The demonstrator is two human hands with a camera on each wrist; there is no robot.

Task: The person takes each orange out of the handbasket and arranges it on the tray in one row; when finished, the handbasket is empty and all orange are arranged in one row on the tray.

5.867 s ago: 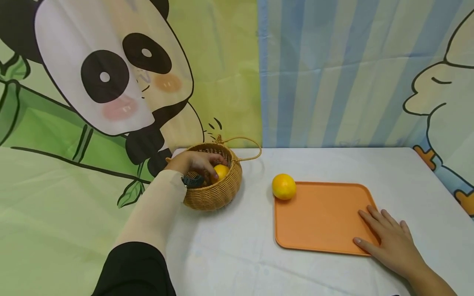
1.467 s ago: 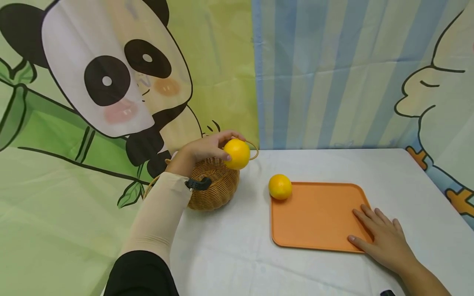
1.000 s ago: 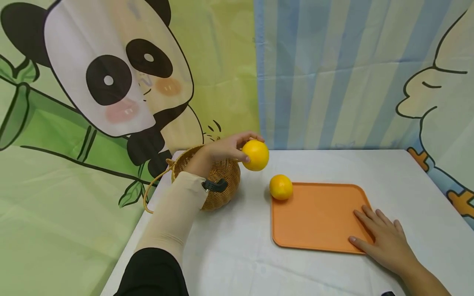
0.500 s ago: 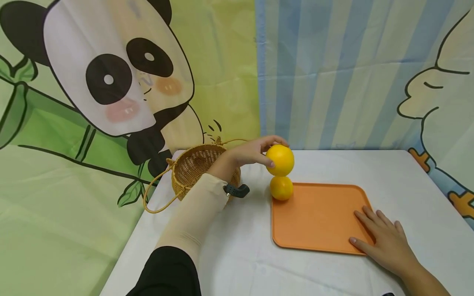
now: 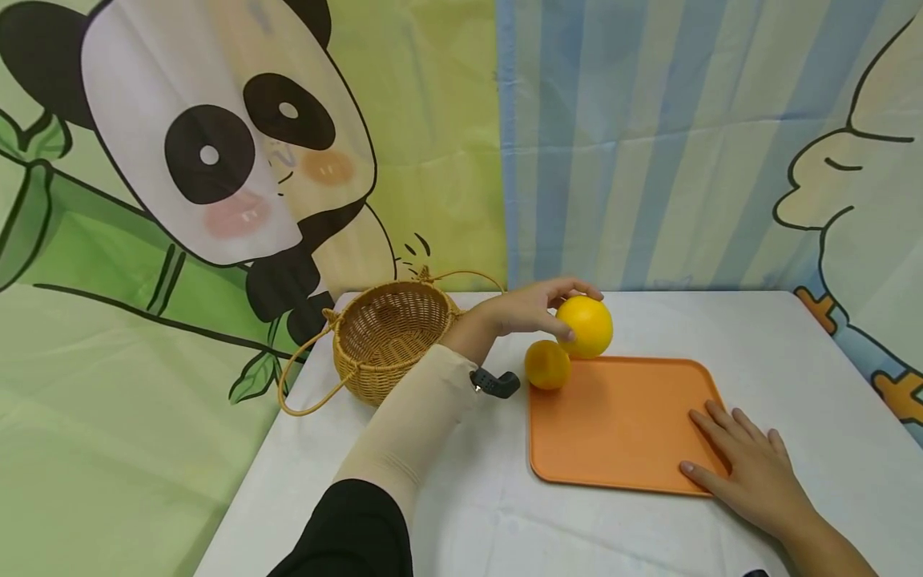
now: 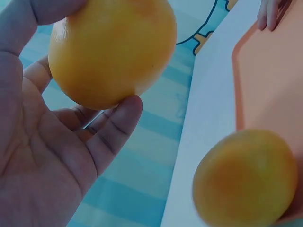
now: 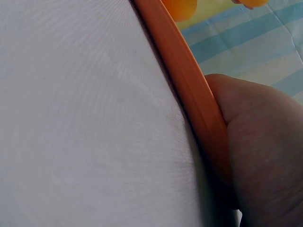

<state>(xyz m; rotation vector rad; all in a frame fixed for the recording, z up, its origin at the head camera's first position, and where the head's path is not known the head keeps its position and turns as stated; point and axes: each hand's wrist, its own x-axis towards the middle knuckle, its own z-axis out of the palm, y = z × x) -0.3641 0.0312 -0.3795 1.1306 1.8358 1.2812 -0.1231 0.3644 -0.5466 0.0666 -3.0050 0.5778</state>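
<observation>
My left hand [image 5: 530, 310] pinches a yellow-orange orange [image 5: 587, 327] between thumb and fingers, above the back edge of the orange tray [image 5: 627, 425]. In the left wrist view, that held orange [image 6: 113, 52] shows close up, fingertips against its sides. A second orange [image 5: 546, 365] sits at the tray's back left corner, just below and left of the held one. My right hand [image 5: 757, 473] rests with fingers spread and extended on the tray's right edge. The right wrist view shows part of that hand [image 7: 267, 142] against the tray's rim [image 7: 189, 85].
A round wicker basket [image 5: 364, 377] with rope handles stands left of the tray, nothing seen inside it. A white cloth [image 5: 461, 497] covers the table. Behind hangs a printed curtain [image 5: 642, 144] with a panda and stripes.
An orange has come out of the basket in my left hand and travelled right, passing above the second orange to over the tray's back edge. My right hand has stayed on the tray.
</observation>
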